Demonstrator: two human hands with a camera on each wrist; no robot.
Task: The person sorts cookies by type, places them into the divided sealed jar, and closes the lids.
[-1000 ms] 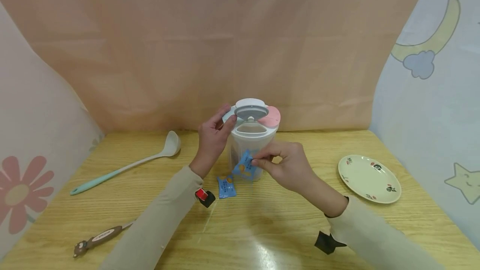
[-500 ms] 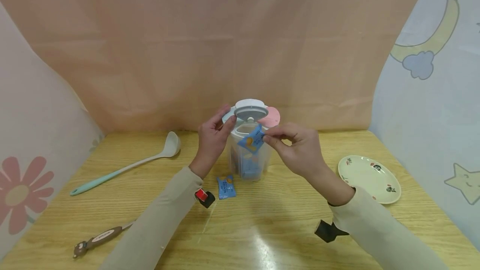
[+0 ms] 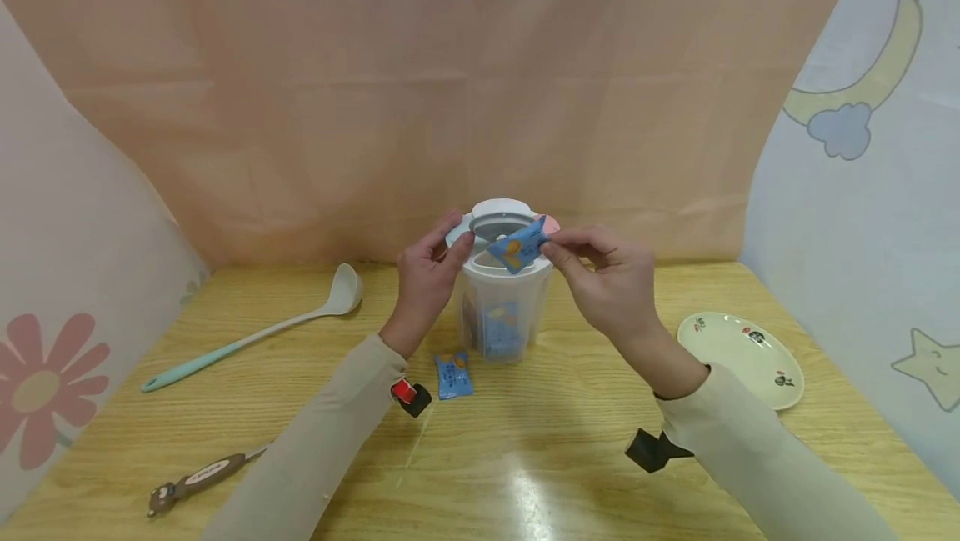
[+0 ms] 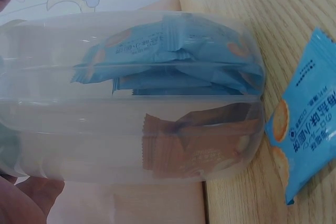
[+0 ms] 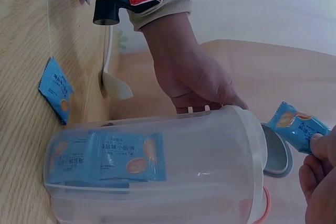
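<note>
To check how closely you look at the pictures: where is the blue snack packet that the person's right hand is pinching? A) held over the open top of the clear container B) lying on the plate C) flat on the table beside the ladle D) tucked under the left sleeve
A: the right hand pinches the blue packet just above the open top of the clear container, whose lid the left hand holds.

the packet (image 3: 517,247) pinched in the right hand (image 3: 611,283) is glossy blue film, crinkled at its sealed edges. just below it, the jar (image 3: 501,308) under the left hand (image 3: 423,278) is clear, smooth plastic with a matt grey lid (image 3: 501,220). under both, the table (image 3: 525,474) is pale wood grain with a shiny varnish. right of the grip, the plate (image 3: 738,358) looks like glazed ceramic. both sleeves (image 3: 315,449) are soft matt cloth.
</note>
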